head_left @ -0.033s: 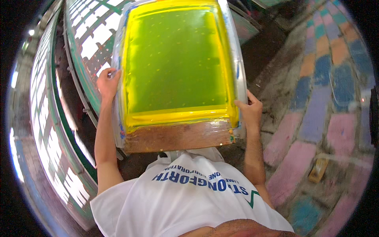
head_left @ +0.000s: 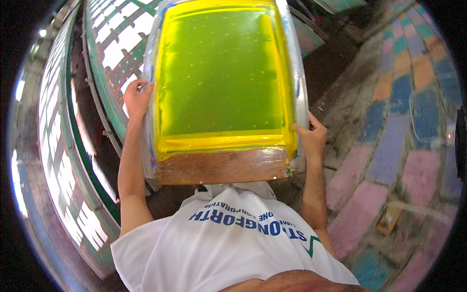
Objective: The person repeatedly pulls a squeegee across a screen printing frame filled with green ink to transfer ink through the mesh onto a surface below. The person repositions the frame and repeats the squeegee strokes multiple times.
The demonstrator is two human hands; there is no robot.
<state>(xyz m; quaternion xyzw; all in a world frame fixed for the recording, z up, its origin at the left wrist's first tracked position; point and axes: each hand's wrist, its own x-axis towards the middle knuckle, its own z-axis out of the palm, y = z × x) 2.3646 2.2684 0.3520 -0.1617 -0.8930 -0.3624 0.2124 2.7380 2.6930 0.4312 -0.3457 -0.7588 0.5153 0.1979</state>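
Nearest to you is your own white shirt with blue lettering, filling the lower middle of the view, and just beyond it the brown wooden end of the printing screen frame, almost against your chest.

Your left hand is clamped on the frame's left rail, fingers curled over the edge partway up its length. Your right hand grasps the right rail lower down, close to the wooden end, with the thumb lying along the rail. So both hands are closed on the frame and neither is free.

The frame itself sits between your arms, running away from you, with its yellow border and the green mesh facing up. A band of yellow ink is pooled along the near end of the mesh, touching the wooden bar. Small pale specks dot the mesh.

Nothing visible has changed: the two views of this instant match, so the frame reads as held steady, level enough that the ink stays at the near end. I judge that you are carrying or positioning it, not printing.

To your left, long green-and-white printed cloth lies stretched along the worktop. To your right, the floor is stained in pink, blue and orange blocks, with a small wooden block lying on it.
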